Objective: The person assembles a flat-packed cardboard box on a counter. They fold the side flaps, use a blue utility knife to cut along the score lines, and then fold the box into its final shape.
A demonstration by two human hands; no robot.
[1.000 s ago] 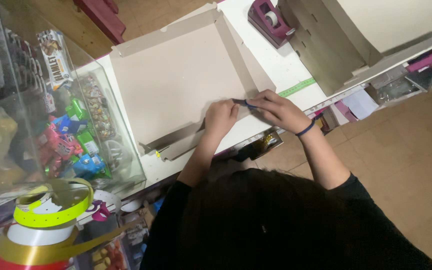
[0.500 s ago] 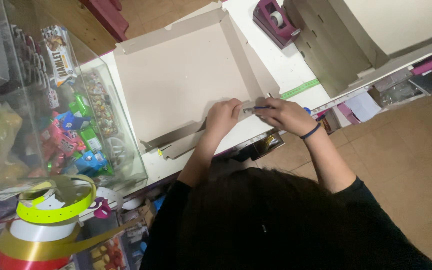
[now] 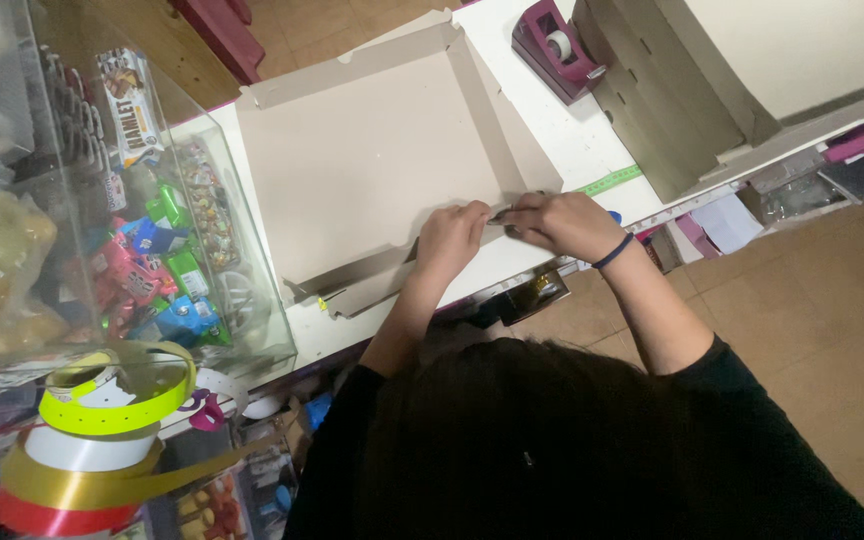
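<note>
Both hands are closed on one flap (image 3: 505,212) at the box's (image 3: 372,165) near edge: left hand (image 3: 449,238) pinched beside right hand (image 3: 560,222). The flap's long axis is seen running between them along the counter (image 3: 562,130).

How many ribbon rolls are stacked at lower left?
3: a yellow-green roll on top, a gold roll beneath it, a red roll lowest. More may be hidden.

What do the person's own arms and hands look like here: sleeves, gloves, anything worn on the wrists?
Both forearms are bare, with black short sleeves ending above the elbows. The left hand has no glove, ring or band that shows. The right hand is also ungloved, and a thin dark blue band circles its wrist.
</note>
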